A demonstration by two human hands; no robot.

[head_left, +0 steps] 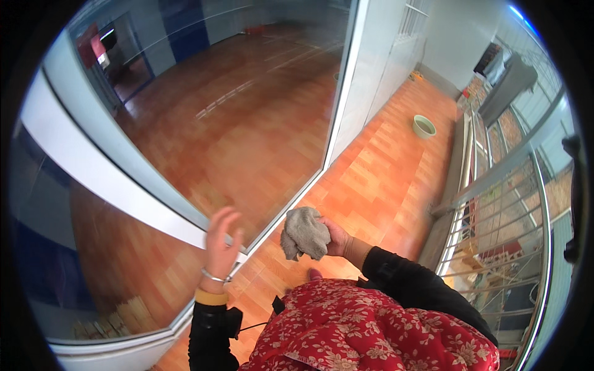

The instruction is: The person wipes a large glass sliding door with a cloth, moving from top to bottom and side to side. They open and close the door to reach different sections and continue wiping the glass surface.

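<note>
A crumpled grey cloth [306,233] is held in my right hand [338,238], in front of my body above the wood-patterned floor. My left hand [222,246] is raised with its fingers apart and nothing in it, beside the white frame [125,190] of a glass door or window. Whether its fingers touch the frame I cannot tell. Large glass panes [241,139] stand in front of me and to the left, with a tiled-looking floor visible in them.
A pale green basin [424,126] stands on the floor further along the passage. Along the right side run a ledge and metal window bars [501,232], with grey clothing [508,88] hanging beyond. A white panelled wall [371,69] borders the passage on the left.
</note>
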